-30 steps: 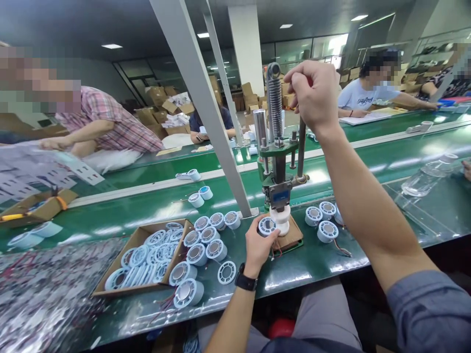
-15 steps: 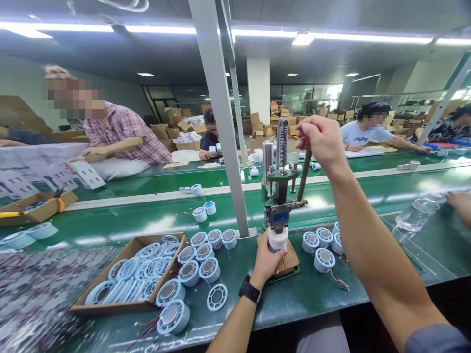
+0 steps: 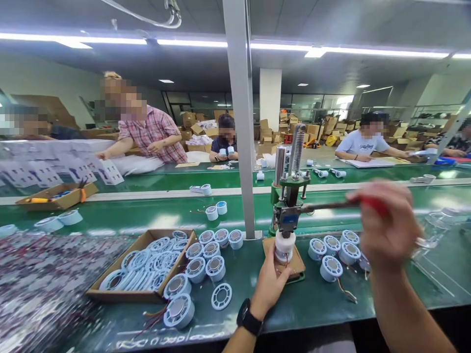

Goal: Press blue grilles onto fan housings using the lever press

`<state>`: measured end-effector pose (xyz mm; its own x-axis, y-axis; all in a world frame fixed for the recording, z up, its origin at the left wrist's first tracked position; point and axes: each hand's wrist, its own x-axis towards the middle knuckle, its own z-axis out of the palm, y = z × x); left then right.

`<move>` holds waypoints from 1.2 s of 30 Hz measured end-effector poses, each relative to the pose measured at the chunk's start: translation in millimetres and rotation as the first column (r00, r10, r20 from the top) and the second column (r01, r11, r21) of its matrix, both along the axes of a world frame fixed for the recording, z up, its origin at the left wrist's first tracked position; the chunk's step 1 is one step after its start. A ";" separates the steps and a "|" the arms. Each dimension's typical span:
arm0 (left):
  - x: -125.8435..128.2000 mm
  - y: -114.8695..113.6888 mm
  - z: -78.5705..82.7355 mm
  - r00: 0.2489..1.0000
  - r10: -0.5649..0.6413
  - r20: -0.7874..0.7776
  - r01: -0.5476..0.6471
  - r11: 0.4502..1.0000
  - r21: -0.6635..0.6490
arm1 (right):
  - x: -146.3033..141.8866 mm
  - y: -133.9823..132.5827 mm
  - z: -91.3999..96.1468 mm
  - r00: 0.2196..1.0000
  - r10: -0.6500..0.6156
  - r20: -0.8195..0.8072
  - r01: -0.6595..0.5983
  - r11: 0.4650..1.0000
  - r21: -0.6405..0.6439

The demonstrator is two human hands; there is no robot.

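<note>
A green hand press (image 3: 290, 196) stands on the bench, its ram down on a white round housing (image 3: 284, 256) with red wires. My left hand (image 3: 274, 279), with a black watch on the wrist, is closed around that housing on the press's base plate (image 3: 296, 274). My right hand (image 3: 392, 220), smeared by motion, grips the red handle of the press lever (image 3: 331, 205), which points out level to the right. Several light-blue round motor housings (image 3: 331, 268) stand right of the press, some with wires, and more motor housings (image 3: 196, 269) stand to its left.
A cardboard box (image 3: 127, 295) full of light-blue rings lies at left, with one loose ring (image 3: 221, 296) beside it. A metal post (image 3: 241, 122) rises behind the bench. A clear plastic bottle (image 3: 437, 228) stands at right. Several people work across the green conveyor (image 3: 125, 215).
My right hand has pulled the lever from upright down to level, and the press ram has come lower. My left hand stays on the housing. The view has shifted left.
</note>
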<state>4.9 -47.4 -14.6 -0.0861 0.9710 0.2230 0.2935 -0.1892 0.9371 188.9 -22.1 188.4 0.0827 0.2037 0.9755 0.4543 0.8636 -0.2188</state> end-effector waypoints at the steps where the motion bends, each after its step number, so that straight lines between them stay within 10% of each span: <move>1: -3.8 -6.3 1.8 0.999 0.022 -0.027 -0.022 1.000 0.004 | -6.7 25.5 29.0 0.995 0.099 0.001 -0.099 0.992 -0.076; 4: -27.0 -31.7 -2.6 0.987 0.121 -0.111 -0.117 0.992 0.036 | -27.1 83.9 71.5 0.981 0.183 0.068 -0.168 0.968 -0.185; 6: -53.2 -50.9 -18.3 0.945 0.212 -0.250 -0.191 0.976 0.107 | -37.5 91.4 52.4 0.985 0.159 0.067 -0.140 0.963 -0.230; 12: -124.5 -89.1 -86.5 0.576 0.525 -0.627 -0.227 0.839 0.494 | -65.6 19.3 -134.2 0.995 -0.074 -0.067 0.049 0.945 -0.324; 16: -108.6 -99.1 -77.6 0.593 0.476 -0.650 -0.273 0.878 0.393 | -89.0 14.4 -206.8 0.994 -0.105 0.008 0.094 0.855 -0.510; 21: -83.0 -89.4 -47.5 0.640 0.388 -0.663 -0.294 0.921 0.255 | -91.6 32.5 -217.4 0.975 -0.220 0.020 0.189 0.781 -0.595; 27: -89.4 -93.1 -35.9 0.656 0.452 -0.605 -0.365 0.891 0.270 | -12.9 -14.2 -232.4 0.949 -0.242 0.202 0.310 0.836 -0.452; 31: -98.2 -85.6 -30.6 0.631 0.524 -0.571 -0.445 0.849 0.287 | 39.4 -21.0 -256.0 0.710 -0.383 0.591 0.523 0.849 -0.080; 36: -102.1 -61.3 -26.6 0.666 0.508 -0.545 -0.437 0.859 0.267 | 31.1 -20.6 -235.2 0.671 -0.431 0.604 0.580 0.812 -0.066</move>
